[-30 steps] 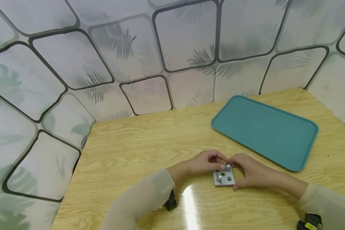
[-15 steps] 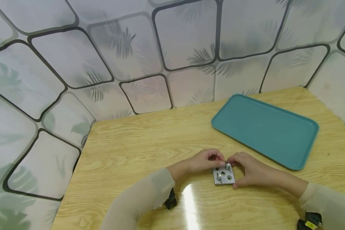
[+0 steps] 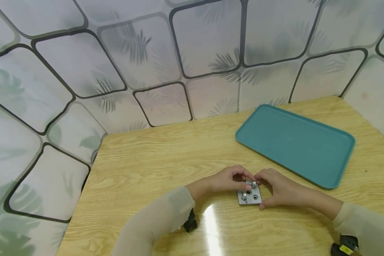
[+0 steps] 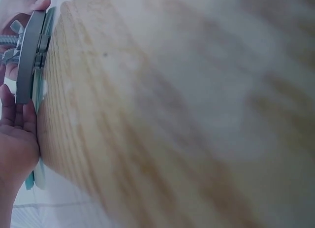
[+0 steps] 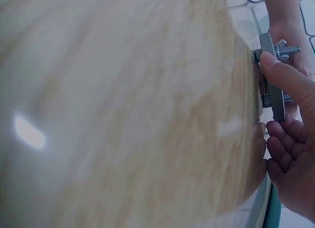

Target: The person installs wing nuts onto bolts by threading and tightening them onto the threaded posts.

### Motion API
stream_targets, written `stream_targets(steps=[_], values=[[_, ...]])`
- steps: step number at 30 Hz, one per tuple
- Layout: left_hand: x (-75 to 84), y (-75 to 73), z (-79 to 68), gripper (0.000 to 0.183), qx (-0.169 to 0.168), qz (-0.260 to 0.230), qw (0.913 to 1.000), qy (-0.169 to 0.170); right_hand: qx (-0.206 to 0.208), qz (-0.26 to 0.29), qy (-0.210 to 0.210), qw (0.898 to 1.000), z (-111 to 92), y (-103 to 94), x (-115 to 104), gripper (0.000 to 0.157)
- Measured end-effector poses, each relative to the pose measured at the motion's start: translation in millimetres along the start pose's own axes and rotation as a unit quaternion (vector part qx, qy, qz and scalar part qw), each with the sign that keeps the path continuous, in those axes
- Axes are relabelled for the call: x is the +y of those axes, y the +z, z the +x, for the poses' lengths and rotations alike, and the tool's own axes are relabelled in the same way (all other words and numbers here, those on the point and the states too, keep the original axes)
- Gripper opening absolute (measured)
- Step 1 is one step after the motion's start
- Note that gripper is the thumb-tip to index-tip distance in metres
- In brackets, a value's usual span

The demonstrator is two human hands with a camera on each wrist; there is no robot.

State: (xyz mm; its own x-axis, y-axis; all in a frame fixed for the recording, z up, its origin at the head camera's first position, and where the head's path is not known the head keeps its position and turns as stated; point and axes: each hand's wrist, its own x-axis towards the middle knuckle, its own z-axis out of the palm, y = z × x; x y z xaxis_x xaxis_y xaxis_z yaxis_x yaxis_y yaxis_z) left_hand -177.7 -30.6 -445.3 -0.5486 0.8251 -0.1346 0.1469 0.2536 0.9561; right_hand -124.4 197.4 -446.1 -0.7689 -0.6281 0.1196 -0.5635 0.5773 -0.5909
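A square metal plate (image 3: 250,200) with several holes lies low over the wooden table in the head view. Two bolts with wing nuts stand on it, one at the near left and another at the far right. My left hand (image 3: 225,180) has thumb and index finger around the far-right wing nut (image 3: 254,184). Gripping the plate's right side, my right hand (image 3: 283,190) puts its thumb at the near corner and its fingertips at the far one. In the right wrist view, a threaded bolt (image 5: 294,49) sticks out past its wing nut; bolt heads hold the plate off the table.
A teal tray (image 3: 296,145) lies on the table behind and to the right of my hands. Patterned curtain (image 3: 211,42) hangs along the table's far and left sides. Light glares off the wood (image 3: 166,153) near the front.
The left thumb first drew back left from the far-right wing nut, then came forward over the plate again. The near-left wing nut looks turned. My right hand keeps its place on the plate.
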Motion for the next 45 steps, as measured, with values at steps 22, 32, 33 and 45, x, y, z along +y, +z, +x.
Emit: stream_targets(steps=[22, 32, 33, 45], values=[[0.4, -0.8, -0.1, 0.026, 0.004, -0.021, 0.9998, -0.004, -0.005, 0.005, 0.008, 1.000, 0.9, -0.7, 0.6, 0.068], [1.9, -0.7, -1.6, 0.030, -0.009, -0.003, 1.0000, 0.002, -0.015, 0.006, 0.004, 1.000, 2.3, -2.1, 0.8, 0.071], [1.9, -0.9, -1.7, 0.029, -0.007, -0.003, 1.0000, -0.002, -0.016, 0.009, 0.003, 1.000, 2.2, -2.3, 0.6, 0.071], [0.0, -0.4, 0.0, 0.014, 0.019, -0.050, 0.9983, -0.025, -0.012, 0.012, -0.004, 1.000, 1.8, -1.2, 1.0, 0.066]])
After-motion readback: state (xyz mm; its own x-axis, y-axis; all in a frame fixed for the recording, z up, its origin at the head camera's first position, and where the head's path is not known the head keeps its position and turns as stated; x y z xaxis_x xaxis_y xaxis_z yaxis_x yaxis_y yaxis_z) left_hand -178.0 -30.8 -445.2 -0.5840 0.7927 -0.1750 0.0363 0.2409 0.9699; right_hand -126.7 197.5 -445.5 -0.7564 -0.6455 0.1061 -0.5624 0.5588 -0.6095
